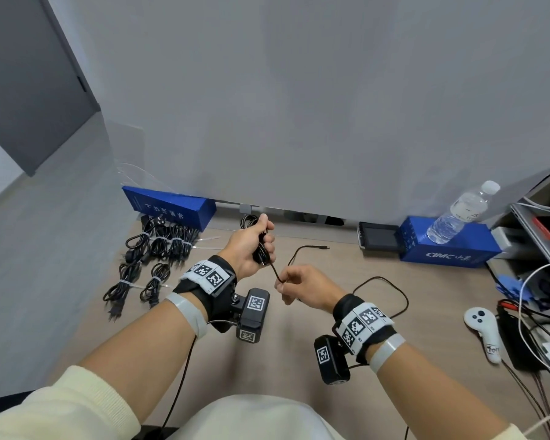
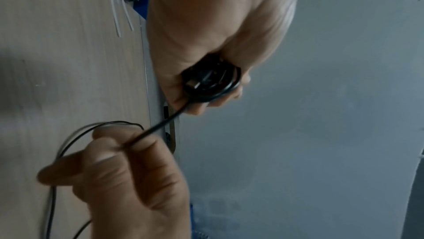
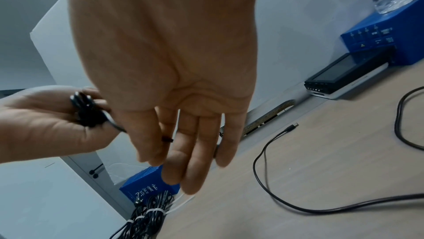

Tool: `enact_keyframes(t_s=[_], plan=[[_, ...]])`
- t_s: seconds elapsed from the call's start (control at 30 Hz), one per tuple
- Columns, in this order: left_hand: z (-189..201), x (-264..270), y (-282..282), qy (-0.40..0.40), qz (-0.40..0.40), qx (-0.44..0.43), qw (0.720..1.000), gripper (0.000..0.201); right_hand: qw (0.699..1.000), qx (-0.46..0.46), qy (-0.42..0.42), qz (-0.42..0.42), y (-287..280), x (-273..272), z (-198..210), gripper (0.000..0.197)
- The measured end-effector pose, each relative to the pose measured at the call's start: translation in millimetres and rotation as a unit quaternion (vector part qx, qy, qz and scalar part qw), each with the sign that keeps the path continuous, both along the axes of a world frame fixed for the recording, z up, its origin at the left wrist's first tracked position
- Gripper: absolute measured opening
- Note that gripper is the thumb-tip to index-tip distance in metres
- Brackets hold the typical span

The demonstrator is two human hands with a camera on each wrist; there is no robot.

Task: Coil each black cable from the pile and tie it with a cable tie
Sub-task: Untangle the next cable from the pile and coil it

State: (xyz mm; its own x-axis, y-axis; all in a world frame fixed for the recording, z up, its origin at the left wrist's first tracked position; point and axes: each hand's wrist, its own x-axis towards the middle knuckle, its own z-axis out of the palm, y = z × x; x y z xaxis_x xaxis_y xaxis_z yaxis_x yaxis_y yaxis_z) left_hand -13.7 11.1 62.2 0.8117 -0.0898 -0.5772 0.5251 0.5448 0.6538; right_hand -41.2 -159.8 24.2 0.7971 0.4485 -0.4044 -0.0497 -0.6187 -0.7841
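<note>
My left hand (image 1: 262, 241) is raised over the wooden table (image 1: 346, 312) and grips a small coil of black cable (image 1: 260, 249); the left wrist view shows the coil (image 2: 211, 83) end-on inside the fist. A strand runs from it to my right hand (image 1: 283, 281), which pinches the cable (image 2: 146, 133) between thumb and fingers. The rest of the cable (image 3: 263, 161) lies loose on the table, ending in a barrel plug (image 3: 292, 126). Several tied black bundles (image 1: 159, 249) with white ties lie at the left.
A blue box (image 1: 172, 208) stands behind the bundles, with loose white cable ties (image 3: 183, 203) beside it. At the right are another blue box (image 1: 448, 249) with a water bottle (image 1: 458, 214) on it, a black device (image 1: 378, 238), a white controller (image 1: 483, 328) and tangled wires (image 1: 540, 328).
</note>
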Motion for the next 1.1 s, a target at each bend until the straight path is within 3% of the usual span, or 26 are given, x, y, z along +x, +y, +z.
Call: enact_keyframes(t_s=[0.23,0.43,0.53,0.73,0.93,1.1], plan=[[-1,-11,6,0.019,-0.147,0.111,0.983,0.020,0.996,-0.014,-0.078,-0.050,0,-1,3,0.027],[-19,-18,8,0.005,-0.173,0.224,0.959,0.009,0.991,0.051,-0.104,-0.060,9,-2,12,0.031],[-18,-22,10,-0.004,-0.209,0.233,0.950,0.005,0.990,0.054,-0.121,-0.051,11,-2,11,0.037],[-20,-26,13,-0.021,-0.289,0.244,0.925,0.012,0.986,0.080,-0.119,-0.083,15,-3,4,0.016],[-6,-28,12,-0.019,-0.347,0.242,0.906,0.020,0.977,0.041,-0.188,-0.096,16,0,4,0.010],[-7,-31,11,-0.001,-0.309,0.204,0.929,0.017,0.975,0.046,-0.173,-0.134,11,3,8,0.019]])
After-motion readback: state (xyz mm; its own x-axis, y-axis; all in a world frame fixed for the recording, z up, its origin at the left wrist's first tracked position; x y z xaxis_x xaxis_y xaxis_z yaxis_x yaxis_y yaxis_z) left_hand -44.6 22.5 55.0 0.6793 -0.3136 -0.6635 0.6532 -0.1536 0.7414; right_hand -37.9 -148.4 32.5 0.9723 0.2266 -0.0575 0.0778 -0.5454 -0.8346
